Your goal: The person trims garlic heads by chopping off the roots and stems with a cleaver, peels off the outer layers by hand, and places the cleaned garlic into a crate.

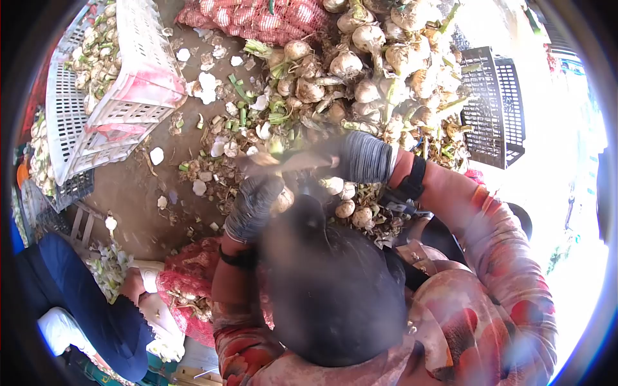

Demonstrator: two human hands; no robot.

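Note:
My left hand [253,198], in a grey striped glove, is closed around a garlic bulb [283,200] in front of my chest. My right hand [360,157], gloved the same way, reaches in from the right, its fingers smeared by motion. A blurred, long brownish shape [293,161] stretches from the right hand across the top of the left; I cannot make out what it is. Beyond both hands lies a big heap of garlic bulbs [367,93] with stems and roots on. A few trimmed-looking bulbs [354,214] lie just below the right wrist.
At the upper left a white crate [138,96] holds many garlic pieces. A red mesh sack [257,19] of bulbs lies at the top, another red mesh bag [193,270] at lower left. A black crate [492,106] stands right. Another person's dark sleeve [84,302] is at lower left.

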